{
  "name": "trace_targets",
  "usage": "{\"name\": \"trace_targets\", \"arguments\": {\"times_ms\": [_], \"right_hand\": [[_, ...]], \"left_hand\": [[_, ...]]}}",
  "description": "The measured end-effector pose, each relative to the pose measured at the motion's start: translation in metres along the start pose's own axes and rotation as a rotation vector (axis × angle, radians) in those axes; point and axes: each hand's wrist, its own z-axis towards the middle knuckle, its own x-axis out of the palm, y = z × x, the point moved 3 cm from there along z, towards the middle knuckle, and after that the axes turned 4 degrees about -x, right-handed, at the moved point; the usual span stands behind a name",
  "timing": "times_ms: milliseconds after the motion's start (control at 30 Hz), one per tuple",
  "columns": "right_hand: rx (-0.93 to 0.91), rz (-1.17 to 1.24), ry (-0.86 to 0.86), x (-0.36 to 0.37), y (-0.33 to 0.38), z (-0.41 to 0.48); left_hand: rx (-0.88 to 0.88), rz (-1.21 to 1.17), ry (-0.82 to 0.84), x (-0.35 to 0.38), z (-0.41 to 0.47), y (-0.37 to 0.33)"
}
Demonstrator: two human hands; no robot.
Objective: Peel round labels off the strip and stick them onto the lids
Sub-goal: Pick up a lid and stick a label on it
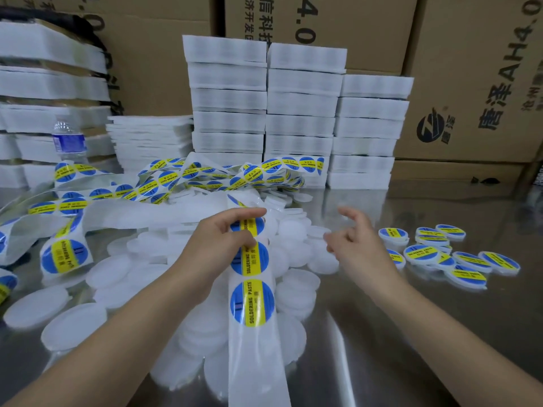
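1. Label strip (256,362): one white backing band, running from the bottom edge up the centre, over the lid heap, to the left hand.
2. Round labels (252,302), blue with a yellow bar: three on this near run, the topmost partly covered by fingers.
3. Left hand (220,239): thumb and fingers pinch the strip at the topmost label.
4. Right hand (354,240): loosely curled, grasping nothing, just right of the strip above the lids.
5. Plain white lids (55,307): a heap beneath both forearms, spreading left; too many and too overlapped to count.
6. Labelled lids (421,254): about nine, clustered right of the right hand; overlaps prevent an exact count.
7. Loose strip (176,179): further labelled band, tangled behind the heap and trailing left.
8. Metal table (440,333): reflective top carrying all of the above.
9. Foam trays (302,108): three tall white stacks behind the tangle, one lower stack to their left, more at far left.
10. Water bottle (69,139): one, clear, blue label, at rear left.
11. Cardboard boxes (470,69): stacked along the back, closed; contents not visible.
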Motion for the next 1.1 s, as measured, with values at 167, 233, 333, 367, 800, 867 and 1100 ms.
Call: {"name": "trace_targets", "arguments": {"times_ms": [167, 233, 333, 367, 800, 867, 1100], "right_hand": [[0.02, -0.39, 0.14, 0.007, -0.026, 0.001], [0.052, -0.456, 0.161, 0.006, -0.03, 0.004], [0.085, -0.522, 0.187, 0.005, -0.033, 0.005], [0.092, -0.539, 0.195, 0.005, -0.033, 0.006], [0.063, -0.547, 0.238, 0.003, -0.029, 0.005], [0.05, -0.559, 0.232, 0.004, -0.031, 0.006], [0.015, -0.69, 0.233, 0.001, -0.035, 0.008]], "left_hand": [[0.005, 0.048, 0.086, 0.003, -0.003, 0.0], [-0.002, 0.069, 0.118, 0.004, -0.005, 0.0], [-0.038, 0.073, 0.156, 0.007, -0.006, 0.001], [-0.05, 0.071, 0.165, 0.008, -0.007, 0.001], [-0.062, 0.106, 0.175, 0.009, -0.005, 0.003], [-0.061, 0.106, 0.175, 0.01, -0.005, 0.003], [-0.066, 0.126, 0.177, 0.009, -0.005, 0.003]]}}
